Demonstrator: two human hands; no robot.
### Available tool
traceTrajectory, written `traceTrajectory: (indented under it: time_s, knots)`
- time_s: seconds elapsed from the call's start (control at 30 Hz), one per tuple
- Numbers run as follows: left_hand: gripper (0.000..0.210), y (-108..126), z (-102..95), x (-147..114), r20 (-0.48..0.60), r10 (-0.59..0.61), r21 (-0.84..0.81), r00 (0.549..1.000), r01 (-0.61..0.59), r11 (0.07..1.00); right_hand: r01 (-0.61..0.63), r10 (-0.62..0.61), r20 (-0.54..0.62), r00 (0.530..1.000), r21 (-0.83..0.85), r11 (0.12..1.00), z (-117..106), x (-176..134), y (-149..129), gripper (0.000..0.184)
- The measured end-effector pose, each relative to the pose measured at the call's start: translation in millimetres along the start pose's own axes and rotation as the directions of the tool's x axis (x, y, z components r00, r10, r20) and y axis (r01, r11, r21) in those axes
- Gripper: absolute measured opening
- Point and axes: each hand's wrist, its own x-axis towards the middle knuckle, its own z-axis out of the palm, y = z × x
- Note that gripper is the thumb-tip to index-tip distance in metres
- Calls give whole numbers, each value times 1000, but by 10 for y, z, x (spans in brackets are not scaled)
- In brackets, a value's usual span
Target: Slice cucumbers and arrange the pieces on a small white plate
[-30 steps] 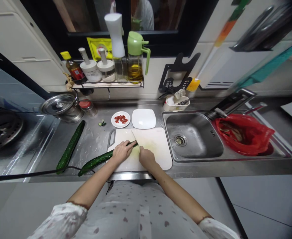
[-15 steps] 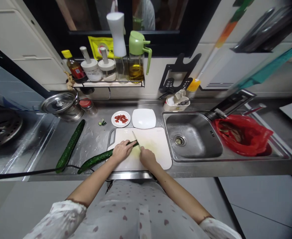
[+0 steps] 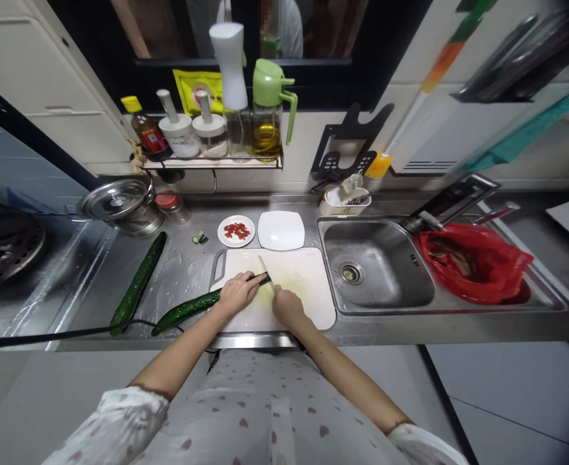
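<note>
A long green cucumber lies slantwise, its right end on the white cutting board and its left end on the steel counter. My left hand presses down over it with the fingers closed around it, hiding its middle. In my right hand, the fingers are wrapped round the handle of a knife. The blade stands at the cucumber's right tip, just right of my left fingertips. A second whole cucumber rests on the counter to the left.
Behind the board are a small plate with chopped red pieces and a white square plate. Small cucumber ends lie further left. The sink borders the board's right, with a red plastic bag beyond. A dark cable crosses the cucumbers' lower ends.
Hardly anything differs. Both hands, the knife and the cucumber keep their places; the whole view has shifted very slightly.
</note>
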Motion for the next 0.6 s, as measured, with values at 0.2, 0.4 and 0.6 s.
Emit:
traceTrajectory:
  time_s: [0.2, 0.4, 0.6]
  knots:
    - [43, -5, 16, 5, -7, -2, -6, 1000, 2, 1000, 9, -9, -9, 1000, 2, 1000, -17, 84, -14, 30]
    - [43, 3, -6, 2, -2, -5, 6, 1000, 5, 1000, 0, 0, 2, 1000, 9, 1000, 35, 44, 22, 29]
    - [43, -15, 8, 11, 4, -7, -16, 1000, 7, 1000, -9, 9, -2, 1000, 9, 1000, 63, 0, 28, 27]
